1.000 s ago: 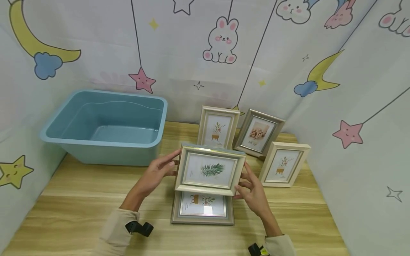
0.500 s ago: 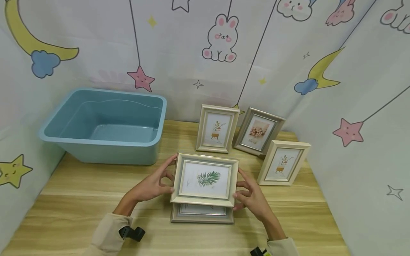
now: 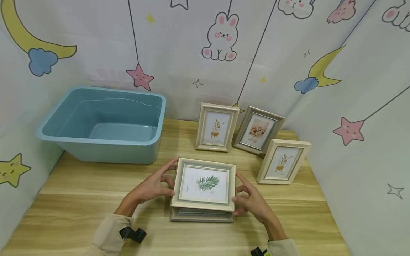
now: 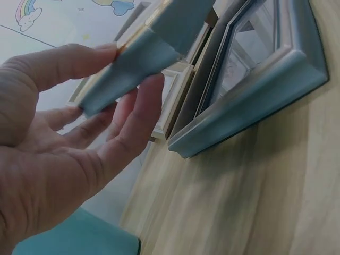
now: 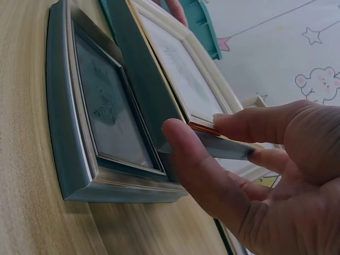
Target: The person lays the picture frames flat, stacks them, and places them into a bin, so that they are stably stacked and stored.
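**Leaf-print frame (image 3: 205, 183) lower, nearer the person than half a second ago; covers more of the flat frame (image 3: 201, 217) below**

Held face up, leaf-print frame is directly above the flat one. Gap shows at the left-wrist end; can't tell contact at the other. Left hand (image 3: 156, 185): fingers part-bent, thumb and fingertips pinching its left edge. Right hand (image 3: 254, 202): same on its right edge.

Risk, my read: one hand letting go first would drop a corner on the lower frame's face; uneven lowering could skid it or nip a finger (fingertips sit right at that gap).

Behind it: pale frame (image 3: 217, 127), plant print inside, and silver frame (image 3: 258, 129), blossom print. Right of it: cream frame (image 3: 284, 161), plant print. Left and behind: blue bin (image 3: 100, 141); inner walls and part of floor visible, strip behind near rim hidden.
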`<move>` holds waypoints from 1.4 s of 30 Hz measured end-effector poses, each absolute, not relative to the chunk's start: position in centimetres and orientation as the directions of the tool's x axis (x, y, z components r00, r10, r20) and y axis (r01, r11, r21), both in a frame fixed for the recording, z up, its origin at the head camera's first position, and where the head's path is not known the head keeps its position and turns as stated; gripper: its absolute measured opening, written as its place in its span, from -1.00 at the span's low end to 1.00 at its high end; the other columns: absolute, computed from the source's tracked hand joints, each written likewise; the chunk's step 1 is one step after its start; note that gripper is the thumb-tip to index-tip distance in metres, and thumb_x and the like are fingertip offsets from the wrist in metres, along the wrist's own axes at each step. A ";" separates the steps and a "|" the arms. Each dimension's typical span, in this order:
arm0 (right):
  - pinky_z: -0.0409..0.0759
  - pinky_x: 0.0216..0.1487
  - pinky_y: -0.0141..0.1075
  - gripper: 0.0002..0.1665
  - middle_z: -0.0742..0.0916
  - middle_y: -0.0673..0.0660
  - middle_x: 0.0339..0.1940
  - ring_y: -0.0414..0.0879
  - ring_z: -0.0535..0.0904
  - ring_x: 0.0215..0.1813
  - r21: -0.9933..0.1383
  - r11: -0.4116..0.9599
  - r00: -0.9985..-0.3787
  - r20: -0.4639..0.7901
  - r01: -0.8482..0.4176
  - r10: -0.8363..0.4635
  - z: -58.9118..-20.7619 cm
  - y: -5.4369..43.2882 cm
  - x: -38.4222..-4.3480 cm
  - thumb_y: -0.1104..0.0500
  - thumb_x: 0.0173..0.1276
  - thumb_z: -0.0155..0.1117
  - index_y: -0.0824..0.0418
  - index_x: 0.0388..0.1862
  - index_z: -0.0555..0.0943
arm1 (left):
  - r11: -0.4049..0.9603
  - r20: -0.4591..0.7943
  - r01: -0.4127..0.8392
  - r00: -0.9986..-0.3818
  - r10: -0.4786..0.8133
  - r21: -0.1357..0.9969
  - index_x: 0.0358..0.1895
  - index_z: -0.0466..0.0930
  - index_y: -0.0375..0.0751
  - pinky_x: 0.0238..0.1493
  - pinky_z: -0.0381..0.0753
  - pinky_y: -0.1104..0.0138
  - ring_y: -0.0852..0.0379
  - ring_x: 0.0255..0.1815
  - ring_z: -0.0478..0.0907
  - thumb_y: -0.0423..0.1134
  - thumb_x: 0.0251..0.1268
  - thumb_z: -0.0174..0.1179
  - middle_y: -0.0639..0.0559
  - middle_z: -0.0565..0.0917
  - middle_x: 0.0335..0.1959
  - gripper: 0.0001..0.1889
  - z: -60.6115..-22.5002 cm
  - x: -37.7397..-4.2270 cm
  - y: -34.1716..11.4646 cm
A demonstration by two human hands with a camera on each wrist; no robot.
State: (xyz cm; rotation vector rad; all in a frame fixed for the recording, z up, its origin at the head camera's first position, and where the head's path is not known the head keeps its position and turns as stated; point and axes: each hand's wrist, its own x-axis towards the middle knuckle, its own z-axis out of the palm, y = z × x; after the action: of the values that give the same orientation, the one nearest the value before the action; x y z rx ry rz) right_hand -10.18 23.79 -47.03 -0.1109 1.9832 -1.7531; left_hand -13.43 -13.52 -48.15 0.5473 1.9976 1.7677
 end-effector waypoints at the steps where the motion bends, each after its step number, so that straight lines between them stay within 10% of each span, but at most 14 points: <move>1: 0.74 -0.34 0.06 0.10 0.44 0.29 -0.02 0.03 0.68 -0.22 -0.948 0.182 -0.876 -0.312 0.261 -0.369 -47.1 23.8 -10.2 0.41 0.33 0.29 0.03 0.67 -0.09 | 0.111 -0.066 -0.007 -0.838 0.542 0.994 0.64 -0.19 -0.12 -0.29 0.72 0.24 0.00 -0.16 0.54 -0.56 0.08 0.35 -0.48 0.04 0.51 0.12 -48.2 -13.3 -13.5; 14: 0.60 -0.43 -0.35 0.01 0.68 0.17 -0.41 -0.18 0.58 -0.43 -0.897 0.419 -0.916 -0.278 0.140 -0.290 -47.7 23.4 -10.1 0.30 0.27 0.41 0.30 0.59 0.10 | 0.147 -0.202 -0.150 -0.865 0.459 0.978 0.58 -0.10 -0.36 -0.38 0.74 0.09 -0.05 -0.14 0.50 -0.62 0.05 0.31 -0.52 0.08 0.49 0.03 -49.1 -11.5 -12.2; 42: 0.75 -0.37 -0.10 0.01 0.64 0.17 -0.37 -0.10 0.63 -0.41 -0.891 0.397 -0.888 -0.351 0.220 -0.296 -48.3 23.4 -10.0 0.34 0.27 0.39 0.30 0.60 0.08 | 0.276 -0.282 -0.200 -0.911 0.302 0.940 0.52 0.12 -0.39 -0.42 0.71 0.19 0.00 -0.18 0.58 -0.66 -0.04 0.29 -0.39 0.32 0.40 -0.06 -48.8 -9.9 -10.6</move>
State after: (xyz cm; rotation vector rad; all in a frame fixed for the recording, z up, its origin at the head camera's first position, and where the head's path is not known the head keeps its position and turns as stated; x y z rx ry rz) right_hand -10.05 23.38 -48.30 -0.0654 2.2003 -1.5058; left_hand -9.91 -10.56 -48.78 0.0917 2.1451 1.6712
